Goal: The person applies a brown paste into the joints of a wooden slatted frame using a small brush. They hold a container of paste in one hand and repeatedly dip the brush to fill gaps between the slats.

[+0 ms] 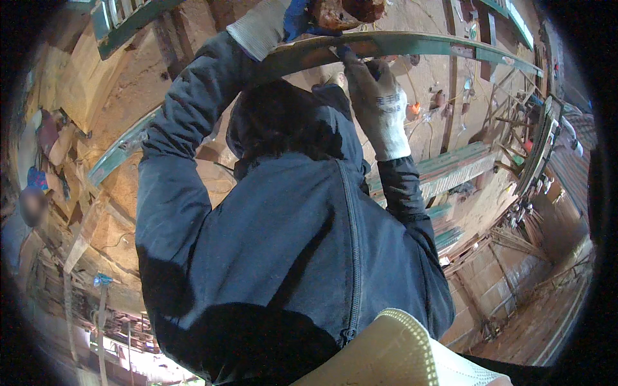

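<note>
At the top edge my left hand (297,18), in a glove with a grey knit cuff and blue coating, is closed against a mottled reddish-brown lump (351,13), partly cut off by the frame. Just below it a long green-painted beam (412,44) with worn brown patches runs across, bending with the lens. My right hand (378,106), in a whitish glove with dark fingertips, has its fingers pinched together at the beam's near edge. A small pale tip (335,51) shows by those fingers; what they hold is too small to tell.
Green slatted pieces (460,164) lie to the right on the brown ground. Wooden frames (515,122) and cords stand farther right. On the left are boards (90,83) and another person (35,206) at the rim. My dark jacket (277,225) fills the middle.
</note>
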Motion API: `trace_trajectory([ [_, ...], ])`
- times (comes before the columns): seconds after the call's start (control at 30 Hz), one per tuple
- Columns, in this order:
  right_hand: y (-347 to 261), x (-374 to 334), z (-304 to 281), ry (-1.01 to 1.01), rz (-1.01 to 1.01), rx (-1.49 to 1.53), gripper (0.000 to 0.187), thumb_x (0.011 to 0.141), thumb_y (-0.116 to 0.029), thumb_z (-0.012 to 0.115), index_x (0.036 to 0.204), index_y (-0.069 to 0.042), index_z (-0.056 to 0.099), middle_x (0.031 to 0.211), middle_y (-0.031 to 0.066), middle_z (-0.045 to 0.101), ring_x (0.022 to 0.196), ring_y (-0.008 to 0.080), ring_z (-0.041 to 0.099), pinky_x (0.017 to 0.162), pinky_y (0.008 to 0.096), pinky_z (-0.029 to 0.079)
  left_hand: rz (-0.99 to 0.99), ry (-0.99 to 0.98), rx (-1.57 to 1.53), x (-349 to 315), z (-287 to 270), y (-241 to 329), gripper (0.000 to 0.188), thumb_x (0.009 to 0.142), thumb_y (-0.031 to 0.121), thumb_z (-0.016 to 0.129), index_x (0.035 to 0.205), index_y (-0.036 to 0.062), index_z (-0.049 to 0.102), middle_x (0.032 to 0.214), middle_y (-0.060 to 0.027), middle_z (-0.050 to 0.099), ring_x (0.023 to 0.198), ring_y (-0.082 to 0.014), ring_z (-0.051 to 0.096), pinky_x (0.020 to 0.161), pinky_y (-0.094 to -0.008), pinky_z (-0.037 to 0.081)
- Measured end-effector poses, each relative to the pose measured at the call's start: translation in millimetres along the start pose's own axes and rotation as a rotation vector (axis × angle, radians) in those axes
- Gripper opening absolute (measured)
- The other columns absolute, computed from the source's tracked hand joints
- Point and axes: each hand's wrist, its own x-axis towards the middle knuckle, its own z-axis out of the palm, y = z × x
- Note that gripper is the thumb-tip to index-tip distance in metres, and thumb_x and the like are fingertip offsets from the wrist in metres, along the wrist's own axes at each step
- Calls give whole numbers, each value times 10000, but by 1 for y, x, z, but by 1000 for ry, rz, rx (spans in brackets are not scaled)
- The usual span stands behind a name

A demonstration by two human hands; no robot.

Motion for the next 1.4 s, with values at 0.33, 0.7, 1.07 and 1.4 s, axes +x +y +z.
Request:
trace_trajectory([
  [0.33,18,1,-7,108,41,-13,373,892,-70,681,1251,-169,680,965,130,653,794,278,673,673,366,543,-122,96,-18,-9,11,13,420,1024,254,543,1374,24,511,1321,-118,606,1186,-218,616,1038,-344,501],
  [0.7,16,-2,-9,87,53,-95,387,897,-56,669,1260,-188,669,947,136,642,764,300,667,639,376,541,-104,144,-1,-14,19,12,417,1014,283,564,1351,37,541,1271,-94,642,1147,-201,635,1001,-357,512],
  [1.07,22,1,-15,119,83,-114,295,915,-93,661,1200,-170,678,968,145,650,768,323,669,641,405,535,-71,166,7,-11,12,11,389,1006,265,584,1303,16,575,1228,-85,661,1109,-185,647,987,-331,518],
  [1.4,18,3,-22,141,95,-105,299,911,-90,647,1204,-149,671,939,153,656,783,348,678,644,418,539,-118,183,-44,-10,16,13,387,993,268,598,1304,38,577,1226,-85,666,1113,-194,652,965,-360,537],
])
